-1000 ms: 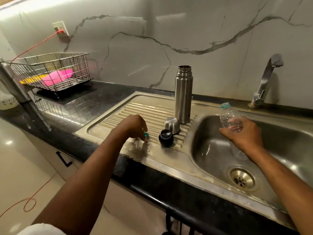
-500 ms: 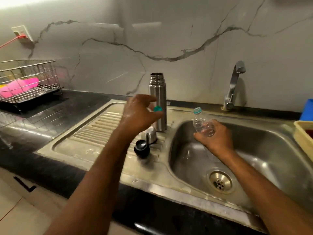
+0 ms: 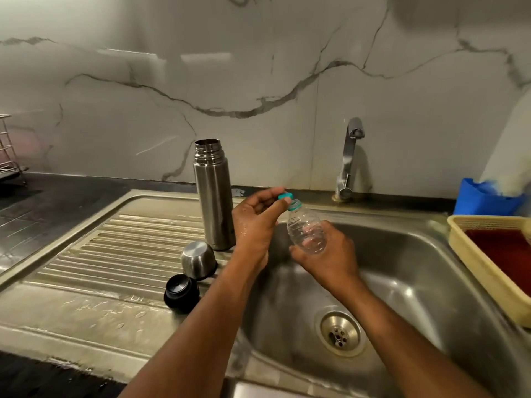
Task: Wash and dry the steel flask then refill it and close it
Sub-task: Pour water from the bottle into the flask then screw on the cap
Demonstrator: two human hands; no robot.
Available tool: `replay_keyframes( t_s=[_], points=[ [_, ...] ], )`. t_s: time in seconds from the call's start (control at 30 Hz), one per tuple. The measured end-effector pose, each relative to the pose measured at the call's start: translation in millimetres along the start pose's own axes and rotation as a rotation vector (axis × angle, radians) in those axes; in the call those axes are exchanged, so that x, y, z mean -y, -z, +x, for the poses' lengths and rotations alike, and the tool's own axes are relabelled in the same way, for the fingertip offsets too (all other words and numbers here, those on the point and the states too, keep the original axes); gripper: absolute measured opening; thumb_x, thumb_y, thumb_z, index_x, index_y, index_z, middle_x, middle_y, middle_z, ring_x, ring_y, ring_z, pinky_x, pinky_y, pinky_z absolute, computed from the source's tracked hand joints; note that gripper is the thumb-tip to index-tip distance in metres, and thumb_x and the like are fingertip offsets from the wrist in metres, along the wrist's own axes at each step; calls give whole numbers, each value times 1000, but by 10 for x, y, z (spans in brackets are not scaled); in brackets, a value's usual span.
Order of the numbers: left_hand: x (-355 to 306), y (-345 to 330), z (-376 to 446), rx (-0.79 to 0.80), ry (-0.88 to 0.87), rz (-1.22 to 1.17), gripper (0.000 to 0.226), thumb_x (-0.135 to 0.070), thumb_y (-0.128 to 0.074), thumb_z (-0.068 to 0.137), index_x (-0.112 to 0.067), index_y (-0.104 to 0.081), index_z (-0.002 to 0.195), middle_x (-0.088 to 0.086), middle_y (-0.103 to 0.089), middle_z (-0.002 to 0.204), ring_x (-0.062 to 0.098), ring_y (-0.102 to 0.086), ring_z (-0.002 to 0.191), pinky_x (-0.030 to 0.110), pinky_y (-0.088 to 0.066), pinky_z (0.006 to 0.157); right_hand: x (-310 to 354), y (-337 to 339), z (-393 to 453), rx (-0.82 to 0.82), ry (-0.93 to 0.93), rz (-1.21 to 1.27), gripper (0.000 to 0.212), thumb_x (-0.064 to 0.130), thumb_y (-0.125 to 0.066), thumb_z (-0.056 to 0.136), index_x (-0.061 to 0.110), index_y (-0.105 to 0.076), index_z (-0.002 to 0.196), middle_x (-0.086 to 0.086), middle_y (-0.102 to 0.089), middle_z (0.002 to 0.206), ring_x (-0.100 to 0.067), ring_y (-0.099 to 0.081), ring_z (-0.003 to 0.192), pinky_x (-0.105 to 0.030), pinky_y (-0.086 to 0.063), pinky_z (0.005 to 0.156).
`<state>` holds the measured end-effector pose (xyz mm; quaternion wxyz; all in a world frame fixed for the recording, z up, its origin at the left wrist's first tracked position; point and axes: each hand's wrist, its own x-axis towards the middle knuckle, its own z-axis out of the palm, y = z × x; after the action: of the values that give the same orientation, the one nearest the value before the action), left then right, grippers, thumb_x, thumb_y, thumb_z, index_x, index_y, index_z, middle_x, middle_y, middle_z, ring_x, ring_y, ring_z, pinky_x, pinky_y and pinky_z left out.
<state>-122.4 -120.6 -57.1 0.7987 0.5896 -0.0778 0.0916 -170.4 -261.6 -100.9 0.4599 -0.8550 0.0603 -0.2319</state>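
The steel flask (image 3: 214,196) stands upright and uncapped on the ribbed drainboard (image 3: 120,248), beside the basin. Its steel cup lid (image 3: 198,259) sits upside down in front of it, and the black stopper (image 3: 181,291) lies nearer me. My right hand (image 3: 327,257) grips a small clear plastic bottle (image 3: 306,231), tilted over the basin, looking empty. My left hand (image 3: 255,222) pinches the bottle's teal cap (image 3: 285,195) right at the bottle's mouth.
The steel sink basin (image 3: 402,282) has a drain at the bottom and a tap (image 3: 349,156) at the back. A yellow basket (image 3: 474,254) with a dark red inside and a blue container (image 3: 482,196) sit at right. A wire rack edge shows far left.
My left hand picked the teal cap off the drainboard and carried it right to the bottle's mouth. The view has swung right, toward the sink.
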Motion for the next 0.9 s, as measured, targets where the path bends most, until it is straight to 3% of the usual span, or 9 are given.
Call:
replay_keyframes(
  t_s=[0.1, 0.33, 0.47, 0.6, 0.77, 0.83, 0.9],
  points=[
    [19, -11, -6, 72, 58, -37, 30, -7, -82, 87, -5, -77, 116, 5, -81, 109, 15, -75, 103, 28, -51, 75, 20, 12, -3, -5, -13, -11, 45, 41, -87, 64, 34, -66, 104, 18, -71, 87, 3, -68, 76, -22, -56, 65],
    [-7, -107, -82, 66, -5, 59, 30, -2, -83, 84, -5, -77, 114, 4, -81, 106, 12, -78, 98, 13, -56, 72, 38, 20, -12, -65, -62, -132, 51, 46, -86, 64, 31, -64, 108, 12, -71, 91, -4, -65, 76, -20, -49, 57],
    [5, -93, -77, 49, -15, 86, 28, -4, -86, 82, -4, -79, 110, 4, -82, 100, 11, -78, 93, 12, -55, 71, 25, 42, -10, -133, -36, -332, 55, 54, -79, 63, 31, -57, 107, 5, -73, 97, -20, -70, 83, -36, -60, 70],
    [35, -84, -82, 39, -91, 75, 29, -8, -89, 79, -1, -80, 106, 5, -82, 95, 13, -79, 91, 18, -59, 78, 32, 53, -8, -183, 50, -459, 57, 58, -78, 66, 29, -55, 109, 3, -72, 102, -24, -70, 90, -42, -59, 80],
    [84, -35, -6, 217, -89, 76, 26, 2, -74, 92, -1, -76, 118, 10, -79, 115, 24, -73, 116, 37, -57, 103, 15, 56, 12, -65, -35, -185, 52, 53, -79, 57, 29, -62, 100, 12, -71, 87, -11, -70, 77, -30, -60, 63],
    [75, -23, 3, 272, -70, 63, 28, 5, -68, 95, 2, -73, 122, 11, -78, 119, 22, -72, 117, 34, -57, 101, 13, 46, 14, -31, -50, -144, 53, 56, -77, 53, 30, -64, 97, 12, -71, 84, -9, -69, 75, -34, -62, 65],
    [39, -41, -25, 220, -58, 63, 29, -4, -77, 91, 0, -75, 119, 11, -80, 113, 17, -75, 107, 25, -58, 90, 37, 39, 1, -36, -40, -161, 53, 57, -78, 54, 30, -63, 97, 13, -70, 84, -9, -68, 74, -33, -61, 64]
  ],
)
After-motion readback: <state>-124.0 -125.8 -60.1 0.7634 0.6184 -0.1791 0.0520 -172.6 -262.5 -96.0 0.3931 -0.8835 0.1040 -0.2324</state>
